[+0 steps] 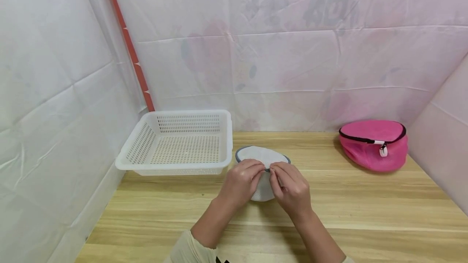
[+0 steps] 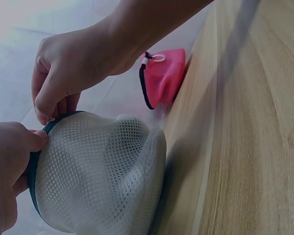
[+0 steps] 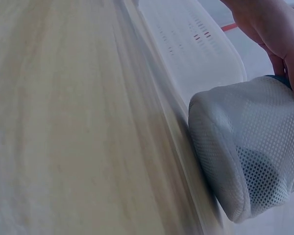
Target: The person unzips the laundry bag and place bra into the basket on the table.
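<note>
My net bag (image 1: 262, 193) is white, dotted all over with tiny holes, and its edge (image 2: 33, 166) is dark blue, while the other bag (image 1: 374, 157) is bright pink with a black band (image 1: 356, 138) and a white zip tag (image 1: 383, 150). I see a white basket (image 1: 183, 166) with neat rows of little slots, and a table (image 1: 365, 214) that is yellowy brown with long wood stripes, some light and some darker. The back sheet (image 1: 285, 64) is white with soft pink patches and faint grey shapes, the red strip (image 1: 128, 42) has small white points, and my sleeve (image 1: 191, 251) is cream.
</note>
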Tool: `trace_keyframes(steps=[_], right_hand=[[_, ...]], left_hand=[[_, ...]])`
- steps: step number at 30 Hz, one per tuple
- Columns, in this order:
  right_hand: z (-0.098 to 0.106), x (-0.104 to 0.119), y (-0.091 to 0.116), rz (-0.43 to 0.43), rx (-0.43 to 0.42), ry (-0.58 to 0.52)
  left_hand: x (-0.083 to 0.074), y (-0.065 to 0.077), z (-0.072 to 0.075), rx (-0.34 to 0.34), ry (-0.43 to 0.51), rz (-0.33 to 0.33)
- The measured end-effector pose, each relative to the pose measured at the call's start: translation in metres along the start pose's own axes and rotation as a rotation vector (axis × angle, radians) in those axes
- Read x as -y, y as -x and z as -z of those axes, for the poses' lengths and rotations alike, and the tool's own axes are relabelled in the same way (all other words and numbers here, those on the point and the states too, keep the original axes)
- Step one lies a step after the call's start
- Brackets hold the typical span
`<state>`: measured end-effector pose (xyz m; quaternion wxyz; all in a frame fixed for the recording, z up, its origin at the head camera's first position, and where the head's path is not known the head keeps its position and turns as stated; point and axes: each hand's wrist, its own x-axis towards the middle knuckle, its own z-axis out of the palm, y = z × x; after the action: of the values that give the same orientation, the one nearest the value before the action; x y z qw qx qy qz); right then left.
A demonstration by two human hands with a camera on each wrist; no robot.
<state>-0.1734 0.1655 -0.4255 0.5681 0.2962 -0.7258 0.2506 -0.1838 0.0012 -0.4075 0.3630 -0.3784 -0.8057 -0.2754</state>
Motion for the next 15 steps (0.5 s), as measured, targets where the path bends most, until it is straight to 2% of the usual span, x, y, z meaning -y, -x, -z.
trace_keyframes(steps=[8, 15], right_hand=[[0.0026, -0.0041, 0.0007, -0.025, -0.004, -0.007], [0.0058, -0.0081, 0.0011, -0.051, 0.005, 0.007]], left_hand=[[0.0028, -0.0001, -0.0001, -0.023, 0.01, 0.001], [0.0047, -0.0006, 0.001, -0.008, -0.001, 0.03]])
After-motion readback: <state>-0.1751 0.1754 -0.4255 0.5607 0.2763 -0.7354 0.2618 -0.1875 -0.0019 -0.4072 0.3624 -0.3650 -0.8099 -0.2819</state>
